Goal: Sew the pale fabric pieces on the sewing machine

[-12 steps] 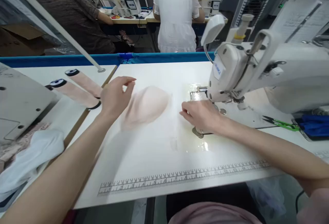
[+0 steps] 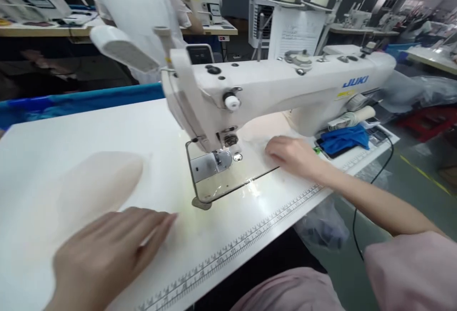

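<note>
l. hand [image 2: 110, 249]: low at l. of view, above the white table [image 2: 78, 132]; fingers together & slightly bent, thumb close to forefinger, tips pointing twd the sewing mach. [image 2: 264, 89]. blurred, so can't tell if it grips anything.

pale pad [image 2: 103, 177]: rounded, on the table l. of the mach., just beyond the l. hand's knuckles; outline blurred.

r. hand [image 2: 296, 156]: r. of the needle area, in front of the mach. arm; fingers curled, tips turned down & in, partly hidden. can't tell if closed on anything.

pale cloth [image 2: 266, 127]: under the mach. arm, just behind the r. fingers; contact btwn the two can't be made out.

metal plate [image 2: 210, 182]: set in the tabletop under the needle area, btwn the two hands. ruler strip [image 2: 228, 256]: printed along the table's near edge.

r. end of table: blue cloth [image 2: 344, 138], w/ a pale spool [image 2: 360, 115] just behind it. below the edge: clear plastic bag [image 2: 324, 227].

bkgd: person in white [image 2: 139, 20], & a second mach. [image 2: 205, 6] on another table; paper sheet [image 2: 294, 32] w/ writing, behind the near mach.
</note>
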